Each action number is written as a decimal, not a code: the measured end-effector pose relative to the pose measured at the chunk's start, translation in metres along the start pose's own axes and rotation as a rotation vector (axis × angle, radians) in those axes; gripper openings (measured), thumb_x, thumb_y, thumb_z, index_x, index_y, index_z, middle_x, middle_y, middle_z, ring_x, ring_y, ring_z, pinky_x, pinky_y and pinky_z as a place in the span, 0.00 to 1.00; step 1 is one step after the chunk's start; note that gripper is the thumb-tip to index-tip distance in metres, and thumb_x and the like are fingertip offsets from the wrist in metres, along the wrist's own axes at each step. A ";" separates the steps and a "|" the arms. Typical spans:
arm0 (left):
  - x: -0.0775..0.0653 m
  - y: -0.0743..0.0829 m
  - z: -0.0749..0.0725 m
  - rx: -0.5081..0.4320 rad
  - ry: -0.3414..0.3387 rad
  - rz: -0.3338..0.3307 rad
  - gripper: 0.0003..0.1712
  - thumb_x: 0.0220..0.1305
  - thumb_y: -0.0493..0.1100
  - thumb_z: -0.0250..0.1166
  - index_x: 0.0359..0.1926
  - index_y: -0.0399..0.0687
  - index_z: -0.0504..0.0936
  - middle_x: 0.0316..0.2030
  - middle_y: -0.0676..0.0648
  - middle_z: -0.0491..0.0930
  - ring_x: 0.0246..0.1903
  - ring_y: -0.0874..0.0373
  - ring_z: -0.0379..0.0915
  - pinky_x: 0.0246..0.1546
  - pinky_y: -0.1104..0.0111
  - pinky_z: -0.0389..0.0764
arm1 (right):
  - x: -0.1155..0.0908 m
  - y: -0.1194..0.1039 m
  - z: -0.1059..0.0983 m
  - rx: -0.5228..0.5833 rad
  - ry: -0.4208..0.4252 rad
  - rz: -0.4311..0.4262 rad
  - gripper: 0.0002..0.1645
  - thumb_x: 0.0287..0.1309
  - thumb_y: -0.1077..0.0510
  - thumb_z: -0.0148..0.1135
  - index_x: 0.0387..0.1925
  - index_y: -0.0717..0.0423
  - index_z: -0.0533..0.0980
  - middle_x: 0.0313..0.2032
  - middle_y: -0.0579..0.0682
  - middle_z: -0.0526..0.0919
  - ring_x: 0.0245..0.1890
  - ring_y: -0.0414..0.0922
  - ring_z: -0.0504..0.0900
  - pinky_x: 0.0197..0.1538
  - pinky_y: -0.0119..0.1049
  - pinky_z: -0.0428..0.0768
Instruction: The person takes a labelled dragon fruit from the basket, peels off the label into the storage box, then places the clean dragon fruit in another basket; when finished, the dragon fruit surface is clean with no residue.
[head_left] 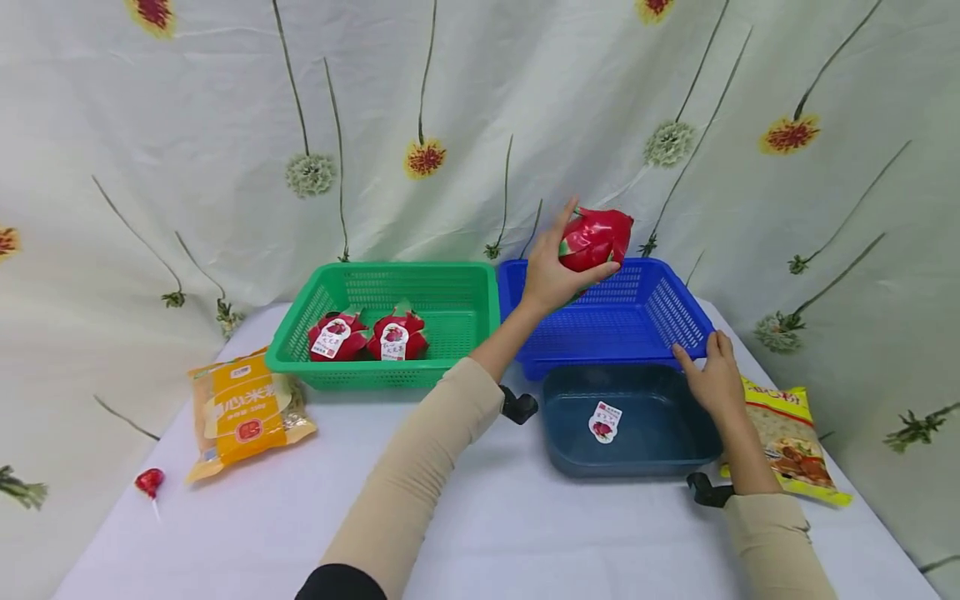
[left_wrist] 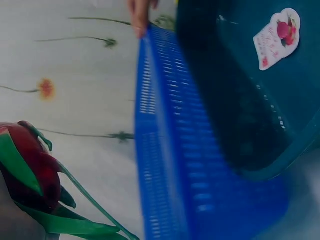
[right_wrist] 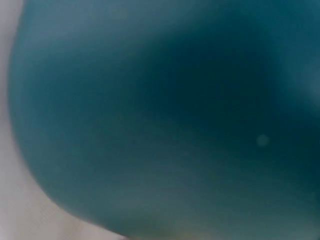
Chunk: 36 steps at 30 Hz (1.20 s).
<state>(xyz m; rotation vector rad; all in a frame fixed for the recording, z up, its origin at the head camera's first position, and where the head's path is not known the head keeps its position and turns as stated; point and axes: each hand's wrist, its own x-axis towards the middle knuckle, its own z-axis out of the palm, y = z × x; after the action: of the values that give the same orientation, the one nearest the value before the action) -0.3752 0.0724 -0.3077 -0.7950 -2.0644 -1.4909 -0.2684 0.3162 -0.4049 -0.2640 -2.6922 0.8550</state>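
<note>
My left hand (head_left: 550,273) holds a shiny red dragon fruit (head_left: 603,236) with green tips, raised over the back of a blue perforated basket (head_left: 626,332). Part of that dragon fruit (left_wrist: 37,165) and its long green leaves show at the lower left of the left wrist view. At the basket's front right corner, my right hand (head_left: 717,382) grips the rim between thumb and fingers. Below that arm stands a dark teal tub (head_left: 637,465), with a fruit-shaped sticker label (head_left: 604,422) lying inside; the tub (right_wrist: 125,125) fills the right wrist view, blurred.
Left of the blue basket, a green basket (head_left: 420,375) contains two labelled dragon fruits (head_left: 337,337). An orange food packet (head_left: 247,410) leans by it, with a red lollipop (head_left: 149,482) nearby. A yellow packet (head_left: 798,442) lies right of the tub. Flowered cloth (head_left: 420,67) hangs behind.
</note>
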 end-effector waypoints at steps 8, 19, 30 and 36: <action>-0.010 -0.035 0.038 0.038 -0.029 -0.222 0.43 0.51 0.59 0.67 0.67 0.73 0.58 0.57 0.48 0.66 0.54 0.54 0.61 0.39 0.68 0.78 | -0.001 0.000 -0.002 -0.007 0.006 -0.004 0.51 0.65 0.37 0.41 0.66 0.76 0.40 0.66 0.72 0.41 0.64 0.69 0.47 0.62 0.61 0.50; -0.025 -0.064 0.053 0.083 -0.221 -0.371 0.34 0.59 0.58 0.61 0.66 0.72 0.62 0.57 0.41 0.66 0.54 0.47 0.59 0.45 0.57 0.76 | -0.003 0.003 0.000 -0.002 0.027 0.000 0.50 0.65 0.37 0.42 0.66 0.75 0.41 0.67 0.70 0.41 0.65 0.68 0.46 0.62 0.60 0.50; -0.019 -0.076 0.055 0.179 -0.440 -0.549 0.30 0.65 0.52 0.56 0.67 0.66 0.61 0.63 0.43 0.63 0.65 0.38 0.47 0.56 0.49 0.65 | 0.000 0.000 0.002 0.008 0.028 0.020 0.50 0.65 0.38 0.42 0.66 0.74 0.40 0.67 0.70 0.40 0.65 0.67 0.45 0.63 0.59 0.49; -0.011 -0.150 0.078 0.300 -0.588 -0.420 0.27 0.66 0.57 0.52 0.65 0.75 0.61 0.60 0.46 0.67 0.63 0.41 0.51 0.56 0.51 0.65 | -0.001 0.001 0.004 0.009 0.027 0.022 0.50 0.65 0.39 0.44 0.67 0.73 0.40 0.68 0.69 0.39 0.66 0.66 0.45 0.64 0.59 0.48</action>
<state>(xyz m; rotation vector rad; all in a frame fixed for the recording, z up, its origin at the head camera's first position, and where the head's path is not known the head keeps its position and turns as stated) -0.4739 0.1087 -0.4409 -0.7726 -2.9600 -1.1726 -0.2688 0.3144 -0.4088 -0.3018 -2.6646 0.8641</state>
